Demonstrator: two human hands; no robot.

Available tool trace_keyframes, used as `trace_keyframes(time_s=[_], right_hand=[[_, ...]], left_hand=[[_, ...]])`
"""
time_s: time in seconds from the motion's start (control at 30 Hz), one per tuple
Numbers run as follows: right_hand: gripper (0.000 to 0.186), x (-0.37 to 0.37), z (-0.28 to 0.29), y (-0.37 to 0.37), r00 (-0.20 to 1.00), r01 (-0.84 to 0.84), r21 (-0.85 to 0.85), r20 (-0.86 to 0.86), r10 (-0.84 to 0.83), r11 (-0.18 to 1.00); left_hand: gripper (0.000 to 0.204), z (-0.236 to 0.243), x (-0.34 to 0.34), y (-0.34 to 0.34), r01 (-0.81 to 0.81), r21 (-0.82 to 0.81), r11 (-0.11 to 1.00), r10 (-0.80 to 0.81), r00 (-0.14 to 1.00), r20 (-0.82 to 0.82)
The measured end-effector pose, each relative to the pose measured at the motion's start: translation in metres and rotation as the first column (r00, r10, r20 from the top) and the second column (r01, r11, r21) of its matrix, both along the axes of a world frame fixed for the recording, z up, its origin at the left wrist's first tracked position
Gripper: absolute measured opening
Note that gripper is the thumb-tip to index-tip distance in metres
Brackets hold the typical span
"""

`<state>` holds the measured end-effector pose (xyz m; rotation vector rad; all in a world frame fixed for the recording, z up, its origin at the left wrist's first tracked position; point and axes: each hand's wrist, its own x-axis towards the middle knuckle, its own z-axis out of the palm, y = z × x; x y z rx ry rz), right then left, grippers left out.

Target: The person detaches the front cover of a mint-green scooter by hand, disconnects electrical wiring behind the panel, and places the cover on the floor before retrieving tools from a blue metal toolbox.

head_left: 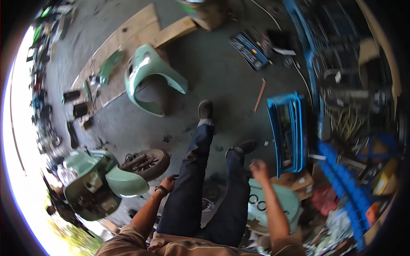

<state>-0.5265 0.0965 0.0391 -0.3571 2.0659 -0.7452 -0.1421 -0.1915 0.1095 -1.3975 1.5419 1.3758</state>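
My left hand [168,183], with a dark band at its wrist, hangs beside my left thigh. Its fingers look loosely stretched, and I see nothing in them. Close by is a wheel with a dark tyre [154,165], next to pale green scooter bodywork [127,181]. My right hand [259,170] is out to the right of my right leg, blurred, so its grip is unclear. Below that hand and partly behind my forearm lies a pale green panel with round dark openings [273,202].
A curved green body panel [145,83] rests by flattened cardboard [106,64] ahead left. Blue plastic crates [287,132] stand at right, near a blue rack [314,68]. A dark flat box [249,50] and a reddish strip [260,94] lie on the floor.
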Motion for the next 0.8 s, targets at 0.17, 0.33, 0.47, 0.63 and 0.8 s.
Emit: trace_keyframes(time_s=[0.17,0.33,0.47,0.63,0.8], right_hand=[[0.031,0.127,0.045,-0.1,0.863,-0.201,0.101,0.488,0.127,0.974],[0.035,0.148,0.049,-0.181,0.811,-0.256,0.134,0.568,0.137,0.957],[0.025,0.129,0.06,-0.262,0.88,-0.271,0.306,0.462,0.107,0.912],[0.023,0.1,0.073,-0.365,0.933,-0.212,0.376,0.353,0.072,0.902],[0.02,0.097,0.06,-0.445,0.911,-0.371,0.413,0.337,0.239,0.832]], left_hand=[[0.036,0.031,0.127,0.019,-0.501,-0.012,0.865,0.501,0.863,0.073],[0.038,0.065,0.15,-0.017,-0.722,0.072,0.688,0.67,0.67,0.318],[0.038,0.067,0.191,-0.037,-0.876,0.077,0.476,0.825,0.475,0.307],[0.037,0.07,0.205,-0.077,-0.974,0.08,0.213,0.942,0.227,0.249],[0.036,0.045,0.231,-0.021,-0.998,0.05,0.031,0.987,0.038,0.154]])
